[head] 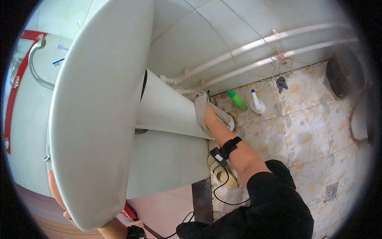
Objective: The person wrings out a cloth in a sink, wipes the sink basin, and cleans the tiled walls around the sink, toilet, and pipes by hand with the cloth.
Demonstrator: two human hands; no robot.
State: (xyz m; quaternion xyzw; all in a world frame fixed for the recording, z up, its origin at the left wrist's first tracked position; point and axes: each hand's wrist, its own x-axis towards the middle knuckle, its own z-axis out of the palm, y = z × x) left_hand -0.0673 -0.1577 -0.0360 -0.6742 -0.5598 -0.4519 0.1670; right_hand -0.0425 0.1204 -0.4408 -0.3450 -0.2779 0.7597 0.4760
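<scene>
A white ceramic washbasin (95,98) fills the left of the view, its pedestal (167,107) running right to the tiled floor. My right hand (210,116) holds a wet-looking greyish cloth (201,104) against the lower end of the pedestal; the cloth covers most of the fingers. Part of the cloth hangs near the pedestal's foot. At the lower left, my left hand (56,191) grips the basin's rim, its fingers showing past the edge and its palm hidden by the basin. A curved metal faucet (34,67) shows beyond the rim.
A green bottle (237,100) and a white spray bottle (257,103) are on the floor near the wall pipes (250,46). Farther right are a dark rag (281,84), a black bin (340,76) and a floor drain (331,192). Beige slippers (228,179) lie below my right forearm.
</scene>
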